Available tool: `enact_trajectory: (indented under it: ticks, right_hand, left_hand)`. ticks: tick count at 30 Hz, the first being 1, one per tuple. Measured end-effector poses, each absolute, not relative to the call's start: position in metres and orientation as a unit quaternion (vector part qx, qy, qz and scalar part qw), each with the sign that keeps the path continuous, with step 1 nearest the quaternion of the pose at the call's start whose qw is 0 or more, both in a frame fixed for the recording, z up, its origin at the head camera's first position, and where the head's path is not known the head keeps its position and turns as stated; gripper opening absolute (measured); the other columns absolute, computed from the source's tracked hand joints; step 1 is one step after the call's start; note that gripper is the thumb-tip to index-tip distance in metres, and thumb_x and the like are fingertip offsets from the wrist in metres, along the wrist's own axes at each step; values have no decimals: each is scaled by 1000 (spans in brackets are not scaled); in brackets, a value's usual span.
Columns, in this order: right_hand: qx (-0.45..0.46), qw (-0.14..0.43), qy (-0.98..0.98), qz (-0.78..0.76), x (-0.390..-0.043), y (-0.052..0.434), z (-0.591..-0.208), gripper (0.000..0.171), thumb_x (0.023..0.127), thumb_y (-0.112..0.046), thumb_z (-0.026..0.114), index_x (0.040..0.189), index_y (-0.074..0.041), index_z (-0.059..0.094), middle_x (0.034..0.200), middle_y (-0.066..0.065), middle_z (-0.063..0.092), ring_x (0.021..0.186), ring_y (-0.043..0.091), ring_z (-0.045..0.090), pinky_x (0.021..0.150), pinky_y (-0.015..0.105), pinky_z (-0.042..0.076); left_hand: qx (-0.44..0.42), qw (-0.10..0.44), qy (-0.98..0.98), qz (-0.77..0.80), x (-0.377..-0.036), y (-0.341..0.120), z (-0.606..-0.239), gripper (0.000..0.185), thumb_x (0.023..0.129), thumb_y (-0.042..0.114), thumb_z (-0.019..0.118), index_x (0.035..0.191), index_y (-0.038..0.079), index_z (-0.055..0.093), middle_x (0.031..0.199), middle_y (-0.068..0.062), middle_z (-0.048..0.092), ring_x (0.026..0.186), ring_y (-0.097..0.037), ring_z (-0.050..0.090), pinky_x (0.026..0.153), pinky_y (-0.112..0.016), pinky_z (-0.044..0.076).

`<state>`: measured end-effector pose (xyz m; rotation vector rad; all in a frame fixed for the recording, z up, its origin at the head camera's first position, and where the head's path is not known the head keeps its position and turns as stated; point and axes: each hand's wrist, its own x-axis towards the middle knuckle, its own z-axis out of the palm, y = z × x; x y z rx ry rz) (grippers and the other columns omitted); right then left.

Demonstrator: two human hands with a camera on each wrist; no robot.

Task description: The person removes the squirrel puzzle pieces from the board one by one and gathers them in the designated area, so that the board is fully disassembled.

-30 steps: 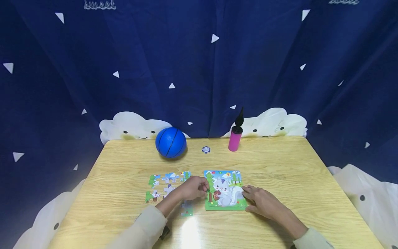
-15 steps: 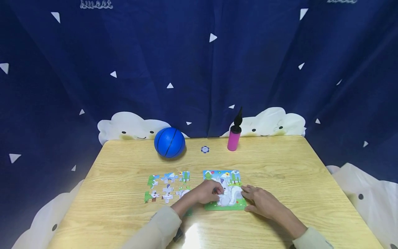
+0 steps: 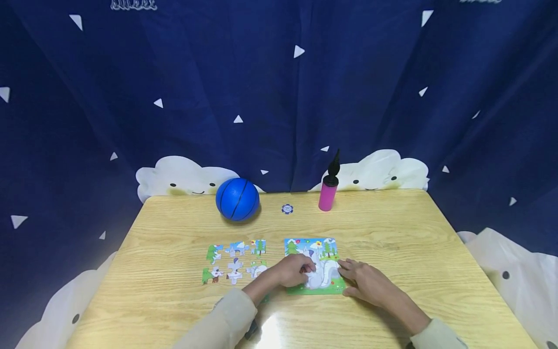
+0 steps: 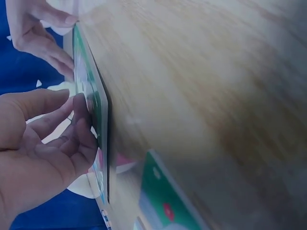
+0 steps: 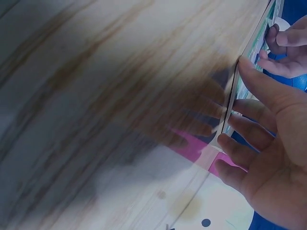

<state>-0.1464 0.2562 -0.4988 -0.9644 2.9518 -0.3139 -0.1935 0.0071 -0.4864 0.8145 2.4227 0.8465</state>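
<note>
A squirrel puzzle board point(image 3: 324, 248) lies flat at the table's front middle. My left hand point(image 3: 307, 269) rests on the board's left half, its lightly bent fingertips point(image 4: 81, 108) touching the picture face and the thumb held apart. Nothing shows pinched between them. My right hand point(image 3: 345, 272) lies on the table with its fingers point(image 5: 240, 125) against the board's right edge point(image 5: 230, 108) and its thumb on top. Several loose puzzle pieces point(image 3: 234, 264) lie in two rows left of the board.
A blue ball point(image 3: 237, 199), a small blue disc point(image 3: 287, 209) and a pink hand pump point(image 3: 328, 193) stand along the far edge of the wooden table point(image 3: 414, 242). One green piece point(image 3: 263, 298) lies by my left sleeve. A dark blue curtain hangs behind.
My left hand moved right from beside the loose pieces onto the board and has stayed there. One more loose piece now shows in the lower row. The right hand has not moved.
</note>
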Motion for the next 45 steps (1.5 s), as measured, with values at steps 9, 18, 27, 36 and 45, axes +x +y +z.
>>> enact_trajectory:
  ticks: [9, 18, 27, 36, 45]
  right_hand:
    - [-309, 13, 946, -98, -147, 256, -498, 58, 76, -34, 74, 120, 2, 62, 132, 21, 56, 117, 42, 55, 95, 51, 46]
    - [-321, -5, 942, -98, -148, 257, -500, 57, 75, -34, 74, 118, 2, 64, 129, 21, 58, 115, 41, 57, 93, 51, 47]
    - [-322, 1, 942, -97, -149, 257, -501, 57, 75, -33, 74, 118, 3, 63, 130, 22, 57, 115, 42, 57, 93, 51, 47]
    - [-314, 19, 944, -98, -149, 256, -498, 57, 76, -32, 74, 120, 3, 62, 131, 21, 56, 117, 41, 55, 95, 50, 46]
    - [-308, 23, 946, -98, -148, 256, -498, 56, 78, -32, 73, 120, 3, 62, 131, 21, 56, 118, 42, 54, 95, 51, 45]
  left_hand:
    - [299, 208, 888, 281, -193, 10, -490, 22, 94, 6, 51, 105, 10, 69, 102, 0, 64, 98, -10, 59, 85, -20, 48]
    - [284, 186, 887, 312, -191, 14, -489, 13, 89, 1, 56, 90, 8, 67, 79, 4, 54, 72, -3, 45, 68, -16, 42]
    - [275, 180, 875, 355, -192, 16, -490, 16, 86, -6, 53, 82, 4, 66, 75, 0, 57, 64, -2, 43, 62, -14, 40]
    - [269, 211, 851, 399, -197, 10, -484, 13, 89, -2, 56, 84, 4, 66, 76, 1, 59, 62, -3, 48, 56, -16, 43]
    - [269, 195, 847, 415, -203, -24, -463, 14, 93, 2, 55, 89, 9, 66, 84, 1, 62, 64, -8, 52, 58, -19, 43]
